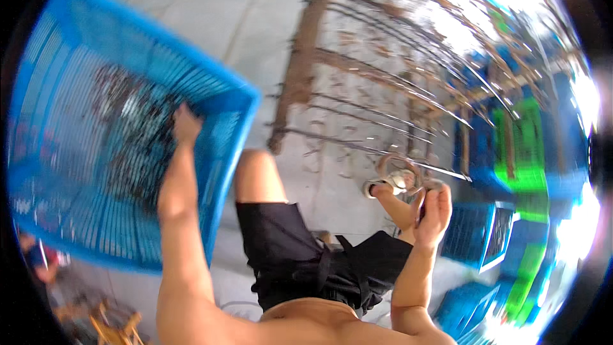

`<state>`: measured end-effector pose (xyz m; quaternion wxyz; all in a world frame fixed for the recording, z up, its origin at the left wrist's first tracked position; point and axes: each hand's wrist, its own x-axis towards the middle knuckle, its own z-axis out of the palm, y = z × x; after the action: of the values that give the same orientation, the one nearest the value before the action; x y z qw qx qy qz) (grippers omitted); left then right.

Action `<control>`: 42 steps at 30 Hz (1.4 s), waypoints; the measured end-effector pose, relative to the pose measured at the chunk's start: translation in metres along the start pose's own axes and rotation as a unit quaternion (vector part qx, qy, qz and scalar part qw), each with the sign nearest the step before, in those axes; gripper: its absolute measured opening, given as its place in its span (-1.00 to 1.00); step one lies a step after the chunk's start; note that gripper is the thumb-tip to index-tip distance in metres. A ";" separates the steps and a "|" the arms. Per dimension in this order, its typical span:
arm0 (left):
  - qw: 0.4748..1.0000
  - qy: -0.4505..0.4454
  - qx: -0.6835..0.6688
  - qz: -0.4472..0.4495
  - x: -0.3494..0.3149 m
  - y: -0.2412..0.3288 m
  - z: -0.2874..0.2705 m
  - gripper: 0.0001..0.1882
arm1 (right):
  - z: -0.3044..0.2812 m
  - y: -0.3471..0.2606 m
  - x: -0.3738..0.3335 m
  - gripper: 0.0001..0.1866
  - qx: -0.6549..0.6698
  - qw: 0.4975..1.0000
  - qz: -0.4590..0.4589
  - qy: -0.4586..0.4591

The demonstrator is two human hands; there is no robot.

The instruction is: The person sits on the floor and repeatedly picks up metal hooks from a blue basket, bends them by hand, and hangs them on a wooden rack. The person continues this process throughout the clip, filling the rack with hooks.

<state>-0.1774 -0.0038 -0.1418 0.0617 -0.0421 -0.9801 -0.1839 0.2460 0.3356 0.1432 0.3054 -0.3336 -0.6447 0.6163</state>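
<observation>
My left arm reaches down into a large blue slatted plastic crate (137, 22). My left hand (186, 126) is at a heap of small, dark, shiny pieces (131, 134) inside it. Blur hides the fingers, and the kind of pieces cannot be made out. On the other side, my right hand (434, 214) is raised with its fingers curled together. A small dark object shows at the palm, too unclear to name. Just beyond the fingertips are a brownish curved loop (399, 160) and the end of a metal rod (440, 169).
A rusty rack (300, 57) with many projecting rods and hooks fills the upper right. Blue crates (469, 233) and bright green crates (520, 134) stand at the right. A yellowish wooden stool (115, 326) and part of another person (41, 262) show at the lower left.
</observation>
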 end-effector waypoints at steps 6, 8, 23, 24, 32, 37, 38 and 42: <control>0.984 -0.058 -0.146 0.080 -0.007 -0.003 -0.005 -0.68 | -0.136 -0.026 0.034 -0.84 0.123 0.939 -0.147 0.285; 0.996 -0.080 -0.020 0.036 -0.012 0.016 -0.041 -0.65 | -0.195 -0.007 0.048 -0.84 0.133 0.924 -0.134 0.331; 0.888 -0.187 -0.391 -0.156 -0.157 0.024 -0.181 -0.74 | -0.269 0.116 0.142 -0.91 0.314 0.900 -0.011 0.302; 0.874 -0.175 -0.418 -0.176 -0.159 0.023 -0.185 -0.72 | -0.268 0.115 0.142 -0.90 0.312 0.900 -0.010 0.306; 0.906 -0.059 -0.351 -0.230 -0.166 0.075 -0.205 -0.62 | -0.263 0.108 0.145 -0.73 0.183 0.924 -0.024 0.336; 0.937 -0.116 -0.257 -0.205 -0.150 0.051 -0.195 -0.71 | -0.260 0.099 0.147 -0.74 0.146 0.943 -0.006 0.299; 0.937 -0.120 -0.257 -0.203 -0.149 0.052 -0.192 -0.72 | -0.258 0.100 0.148 -0.75 0.149 0.945 -0.009 0.292; 0.918 -0.104 -0.345 -0.165 -0.153 0.071 -0.189 -0.61 | -0.256 0.104 0.142 -0.77 0.093 0.958 -0.032 0.268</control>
<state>0.0013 -0.0158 0.0378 -0.0899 0.0825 -0.8499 -0.5127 0.3736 0.6032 0.0505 0.5160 -0.4357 -0.4895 0.5516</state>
